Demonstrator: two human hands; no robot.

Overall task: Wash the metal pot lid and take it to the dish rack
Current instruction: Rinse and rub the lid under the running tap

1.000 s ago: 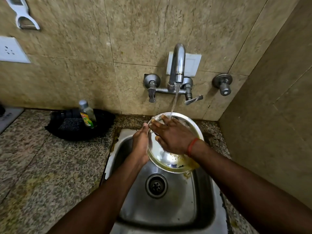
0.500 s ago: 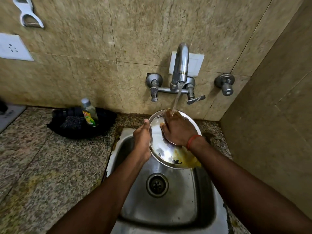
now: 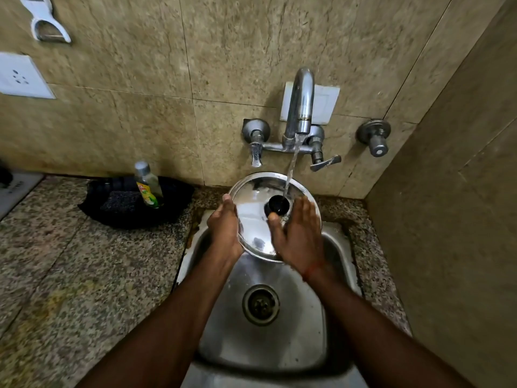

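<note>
The round metal pot lid [image 3: 253,217] is held over the steel sink [image 3: 291,326], top side toward me, its black knob [image 3: 278,205] under the running water from the tap [image 3: 300,107]. My left hand [image 3: 225,231] grips the lid's left edge. My right hand [image 3: 298,236] lies flat on the lid's right side, fingers together, thumb just below the knob. No dish rack is in view.
A granite counter [image 3: 70,275] stretches to the left. On it sits a black tray [image 3: 167,217] with a scrub pad [image 3: 120,201] and a dish-soap bottle [image 3: 147,184]. Tiled walls close in behind and on the right. The sink drain [image 3: 260,304] is uncovered.
The lid has been flipped: earlier its soiled inner side faced me while my right hand rubbed it; now the knob side faces me under the stream.
</note>
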